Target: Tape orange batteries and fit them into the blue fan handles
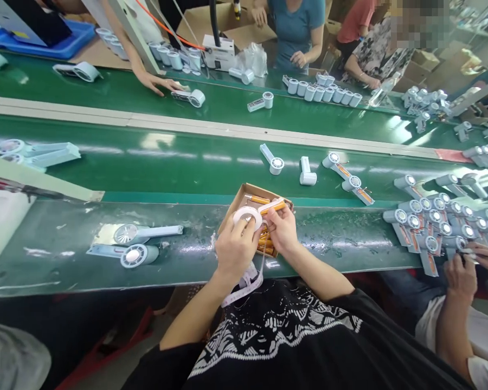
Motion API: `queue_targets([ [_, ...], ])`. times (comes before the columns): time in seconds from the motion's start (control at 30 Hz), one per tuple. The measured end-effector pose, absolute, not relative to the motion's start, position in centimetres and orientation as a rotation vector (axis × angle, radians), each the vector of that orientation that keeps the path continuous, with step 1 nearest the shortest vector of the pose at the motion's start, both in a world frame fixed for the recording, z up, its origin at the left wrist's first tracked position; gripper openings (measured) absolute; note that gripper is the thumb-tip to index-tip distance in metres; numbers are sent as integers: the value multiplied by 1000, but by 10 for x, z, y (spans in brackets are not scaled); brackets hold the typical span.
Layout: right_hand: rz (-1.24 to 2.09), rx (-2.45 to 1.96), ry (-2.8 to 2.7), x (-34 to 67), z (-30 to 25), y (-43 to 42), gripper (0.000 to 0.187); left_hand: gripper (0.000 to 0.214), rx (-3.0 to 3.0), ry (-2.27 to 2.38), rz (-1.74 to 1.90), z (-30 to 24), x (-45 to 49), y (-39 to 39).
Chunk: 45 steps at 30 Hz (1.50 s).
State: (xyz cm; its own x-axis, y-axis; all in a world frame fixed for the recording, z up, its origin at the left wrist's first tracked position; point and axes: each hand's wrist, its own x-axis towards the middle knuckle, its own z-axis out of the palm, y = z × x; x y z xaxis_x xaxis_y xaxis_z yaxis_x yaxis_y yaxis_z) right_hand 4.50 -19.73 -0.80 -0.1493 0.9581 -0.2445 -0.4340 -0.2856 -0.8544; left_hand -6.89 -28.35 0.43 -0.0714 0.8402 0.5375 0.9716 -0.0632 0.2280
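Observation:
My left hand (236, 248) is closed on a roll of white tape (238, 214), its fingers at the roll's centre hole. Just to the right, my right hand (283, 227) pinches an orange cylindrical battery (279, 206) with a white strip along it. Both hands are over an open cardboard box (244, 190), where several more orange batteries (265, 246) lie. A whitish strip (244, 292) hangs below the box and curls near my shirt.
Two pale blue handheld fan parts (135, 254) lie on the green bench to the left. More housings (275, 165) are on the belt ahead, and many (427, 216) are clustered at right, by a co-worker's hands (461, 276). Across the line, another person's hand (154, 81) reaches toward a housing.

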Motion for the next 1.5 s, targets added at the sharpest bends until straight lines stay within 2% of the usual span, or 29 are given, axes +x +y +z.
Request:
queue_targets([
  [0.13, 1223, -924, -712, 99, 14, -119, 34, 23, -2128, -2041, -757, -18, -73, -275],
  [0.2, 1053, -881, -665, 141, 27, -90, 34, 24, -2206, -2047, -703, -26, -89, -268],
  [0.3, 1052, -925, -717, 196, 29, -86, 42, 31, -2302, -2030, -743, -18, -106, -245],
  [0.4, 1124, -1009, -741, 218, 12, -107, 47, 35, -2479, -1971, -703, 7, -80, -191],
  [0.47, 1150, -1034, -706, 218, 1, -116, 49, 40, -2667, -1900, -484, 21, -38, -139],
  [0.57, 1169, -1005, -624, 214, -4, -117, 52, 73, -2835, -1891, -87, 28, 34, -60],
  [0.63, 1168, -984, -594, 219, -3, -116, 53, 77, -2832, -1950, 80, 24, 69, -21],
  [0.73, 1135, -989, -566, 239, -3, -120, 52, 68, -2844, -1928, 180, 13, 86, 6],
  [0.97, 1041, -1067, -521, 262, -22, -113, 55, 52, -3188, -1467, 269, 5, 54, 20],
  [1.1, 1020, -1081, -597, 254, -22, -87, 68, 49, -3137, -1366, 298, 2, 74, 9],
  [1.2, 967, -1086, -677, 262, -19, -77, 75, 37, -3120, -1311, 365, -3, 89, 2],
  [1.3, 951, -1130, -811, 279, -20, -76, 70, 28, -3114, -1284, 378, -8, 93, 2],
  [1.5, 1040, -1323, -1113, 295, -33, -64, 58, 29, -3065, -1442, 339, -17, 103, 14],
])
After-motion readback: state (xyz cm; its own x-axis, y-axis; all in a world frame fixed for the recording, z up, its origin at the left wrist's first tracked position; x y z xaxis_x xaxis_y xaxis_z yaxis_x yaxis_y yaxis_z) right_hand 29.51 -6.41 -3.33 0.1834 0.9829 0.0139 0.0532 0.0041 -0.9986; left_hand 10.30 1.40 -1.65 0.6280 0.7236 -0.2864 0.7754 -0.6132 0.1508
